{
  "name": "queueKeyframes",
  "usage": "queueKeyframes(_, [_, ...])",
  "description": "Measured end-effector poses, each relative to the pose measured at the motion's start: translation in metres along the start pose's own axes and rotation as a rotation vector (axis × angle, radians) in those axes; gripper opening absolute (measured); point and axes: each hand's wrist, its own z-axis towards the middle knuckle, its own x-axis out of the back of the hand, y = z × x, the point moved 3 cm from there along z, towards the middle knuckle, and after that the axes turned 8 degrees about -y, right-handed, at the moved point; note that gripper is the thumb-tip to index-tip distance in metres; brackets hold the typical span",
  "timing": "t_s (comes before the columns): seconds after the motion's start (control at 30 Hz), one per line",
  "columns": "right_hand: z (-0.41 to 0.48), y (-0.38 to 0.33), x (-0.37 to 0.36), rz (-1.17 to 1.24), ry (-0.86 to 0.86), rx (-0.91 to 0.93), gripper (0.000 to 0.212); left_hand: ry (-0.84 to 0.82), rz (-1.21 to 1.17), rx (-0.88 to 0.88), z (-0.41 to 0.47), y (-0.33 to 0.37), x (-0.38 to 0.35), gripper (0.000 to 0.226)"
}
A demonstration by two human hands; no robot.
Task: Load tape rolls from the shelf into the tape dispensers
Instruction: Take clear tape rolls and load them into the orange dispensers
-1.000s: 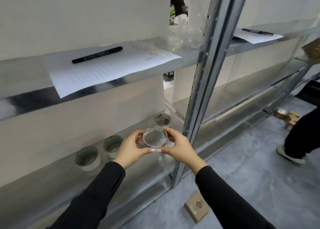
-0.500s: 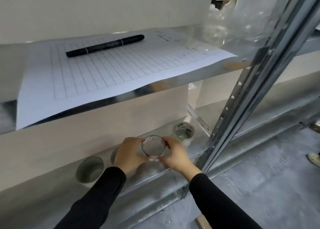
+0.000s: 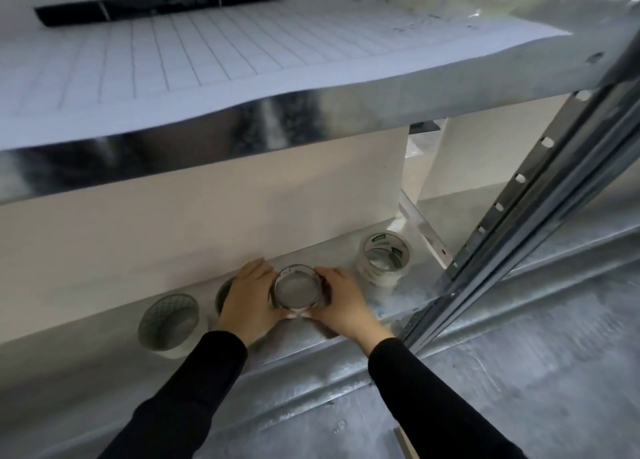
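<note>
A clear tape roll (image 3: 296, 287) sits between my two hands, low over the metal lower shelf (image 3: 349, 344). My left hand (image 3: 248, 301) wraps its left side and my right hand (image 3: 341, 302) wraps its right side. Other tape rolls lie flat on the same shelf: one at the left (image 3: 169, 325), one mostly hidden behind my left hand (image 3: 222, 294), and one with a green label at the right (image 3: 385, 259). No tape dispenser is in view.
An upper metal shelf (image 3: 242, 126) juts out overhead, carrying a gridded paper sheet (image 3: 207, 53) and a black marker (image 3: 159, 1). A perforated steel upright (image 3: 512, 209) stands close on the right. White panels back the shelf. Grey floor lies at lower right.
Both hands have carried the clear roll down and forward from in front of the shelf to just over the lower shelf surface. My head has moved closer and lower.
</note>
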Motion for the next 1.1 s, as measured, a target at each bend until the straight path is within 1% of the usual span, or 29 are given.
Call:
queueKeyframes(0.07, [0.0,0.001,0.0,0.009,-0.001,0.012,0.085,0.017,0.015,-0.006,0.001,-0.001,-0.003,0.083])
queueKeyframes(0.13, [-0.003,0.001,0.0,0.029,-0.003,0.011,0.091,0.0,0.046,-0.014,0.002,0.0,-0.004,0.093])
queueKeyframes(0.2, [-0.009,0.005,0.007,0.076,0.055,0.024,0.087,-0.008,0.062,-0.036,0.003,0.004,-0.003,0.104])
queueKeyframes(0.27, [-0.022,0.008,0.024,0.175,0.18,0.059,0.079,0.011,0.045,-0.082,0.004,0.014,0.001,0.104])
queueKeyframes(0.37, [-0.046,0.019,0.057,0.334,0.435,0.07,0.066,-0.005,-0.057,-0.15,0.012,0.037,0.004,0.093])
queueKeyframes(0.43, [-0.055,0.034,0.075,0.329,0.552,0.034,0.067,-0.051,-0.147,-0.155,0.022,0.051,-0.001,0.089])
queueKeyframes(0.47, [-0.057,0.041,0.081,0.303,0.565,-0.001,0.072,-0.068,-0.176,-0.158,0.028,0.059,-0.005,0.088])
queueKeyframes(0.53, [-0.056,0.055,0.089,0.291,0.527,-0.059,0.09,-0.091,-0.21,-0.167,0.04,0.074,-0.015,0.088])
queueKeyframes(0.57, [-0.055,0.06,0.092,0.315,0.49,-0.065,0.096,-0.103,-0.219,-0.165,0.046,0.081,-0.02,0.087])
queueKeyframes(0.6, [-0.053,0.063,0.093,0.339,0.453,-0.061,0.097,-0.117,-0.219,-0.167,0.053,0.087,-0.025,0.088])
queueKeyframes(0.67, [-0.045,0.068,0.094,0.363,0.374,-0.037,0.084,-0.168,-0.209,-0.176,0.068,0.095,-0.036,0.092])
queueKeyframes(0.7, [-0.04,0.072,0.094,0.354,0.341,-0.02,0.077,-0.204,-0.21,-0.18,0.075,0.097,-0.042,0.098])
queueKeyframes(0.77, [-0.031,0.079,0.091,0.336,0.311,0.01,0.073,-0.266,-0.234,-0.184,0.085,0.1,-0.052,0.109])
queueKeyframes(0.8, [-0.029,0.082,0.089,0.346,0.309,0.023,0.072,-0.27,-0.257,-0.181,0.089,0.1,-0.056,0.11])
queueKeyframes(0.87, [-0.029,0.084,0.086,0.38,0.323,0.036,0.073,-0.216,-0.322,-0.182,0.09,0.099,-0.061,0.099])
queueKeyframes(0.93, [-0.031,0.086,0.086,0.386,0.337,0.053,0.078,-0.148,-0.384,-0.194,0.088,0.098,-0.063,0.088])
queueKeyframes(1.0, [-0.035,0.086,0.085,0.397,0.328,0.065,0.081,-0.127,-0.434,-0.198,0.082,0.096,-0.064,0.085])
queueKeyframes(1.1, [-0.042,0.079,0.085,0.442,0.305,0.078,0.078,-0.083,-0.502,-0.207,0.069,0.094,-0.055,0.085])
